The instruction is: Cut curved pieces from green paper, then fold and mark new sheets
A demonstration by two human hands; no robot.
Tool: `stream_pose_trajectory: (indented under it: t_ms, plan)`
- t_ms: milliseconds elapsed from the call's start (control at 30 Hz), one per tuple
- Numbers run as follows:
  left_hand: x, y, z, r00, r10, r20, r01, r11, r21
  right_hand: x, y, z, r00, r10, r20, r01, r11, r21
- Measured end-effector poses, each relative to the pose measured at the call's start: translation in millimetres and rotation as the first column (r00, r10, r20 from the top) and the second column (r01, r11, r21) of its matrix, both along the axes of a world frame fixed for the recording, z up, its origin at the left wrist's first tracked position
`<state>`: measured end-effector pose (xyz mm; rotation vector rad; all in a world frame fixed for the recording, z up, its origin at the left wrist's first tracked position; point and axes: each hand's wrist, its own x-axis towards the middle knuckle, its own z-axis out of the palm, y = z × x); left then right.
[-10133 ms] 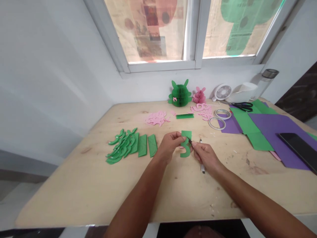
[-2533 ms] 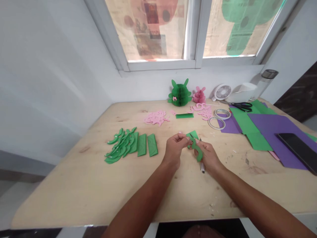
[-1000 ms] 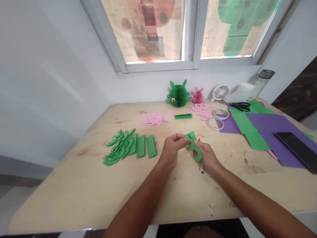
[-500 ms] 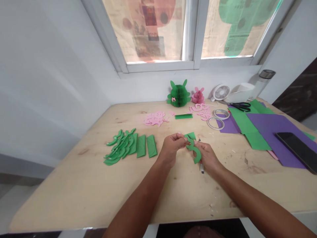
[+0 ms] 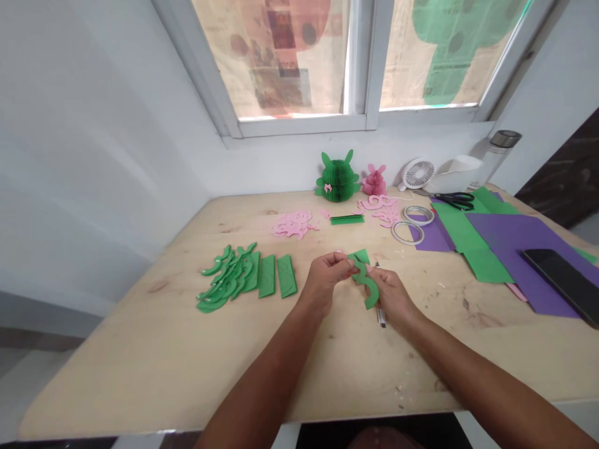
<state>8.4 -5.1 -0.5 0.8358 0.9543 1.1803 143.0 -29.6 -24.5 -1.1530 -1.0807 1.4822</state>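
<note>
Between my hands is a curved green paper cutout [image 5: 372, 293] with a scalloped outline. My left hand [image 5: 326, 274] pinches its upper left end, while my right hand [image 5: 392, 293] grips its right side with thumb and fingers closed. Behind the fingers a flat green paper piece [image 5: 361, 254] shows in part; whether it is joined to the cutout I cannot tell. A pen-like tool [image 5: 381, 317] lies on the table beneath, partly covered by my right hand. Left of my hands are green folded paper rectangles [image 5: 267, 276] and a pile of curved green cutouts [image 5: 229, 284].
Pink paper cutouts [image 5: 296, 224] lie farther back on the wooden table [image 5: 187, 374]. A green paper figure [image 5: 337, 181] and a pink one [image 5: 374, 181] stand by the wall. To the right are tape rolls [image 5: 408, 233], scissors [image 5: 453, 199], a fan [image 5: 418, 173], purple sheets [image 5: 528, 243] and a phone [image 5: 564, 284].
</note>
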Motion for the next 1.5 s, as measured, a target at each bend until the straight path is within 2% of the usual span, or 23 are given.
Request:
stream_pose_trajectory:
  t_ms: [200, 533, 1200, 1500]
  plan:
    - [-3.2, 1.1, 1.2, 1.0, -0.01, -0.015, 0.01, 1.0, -0.007, 0.4, 0.8, -1.4, 1.0, 0.01, 0.012, -0.01, 1.0, 0.021]
    - [-6.5, -4.1, 12.3, 0.999, -0.044, -0.014, 0.043, 0.999, -0.027, 1.1, 1.2, -2.0, 0.999, 0.031, 0.039, -0.032, 0.999, 0.029]
    - [-18.1, 0.3, 14.6, 0.988, -0.149, -0.04, 0.148, 0.989, -0.026, 1.2, -2.6, 9.2, 0.99, 0.077, 0.122, -0.084, 0.995, 0.055]
    - [-24.8, 2.7, 16.3, 0.977, -0.203, -0.066, 0.202, 0.979, -0.013, 2.6, -1.5, 6.3, 0.982, 0.123, 0.143, -0.135, 0.988, 0.073]
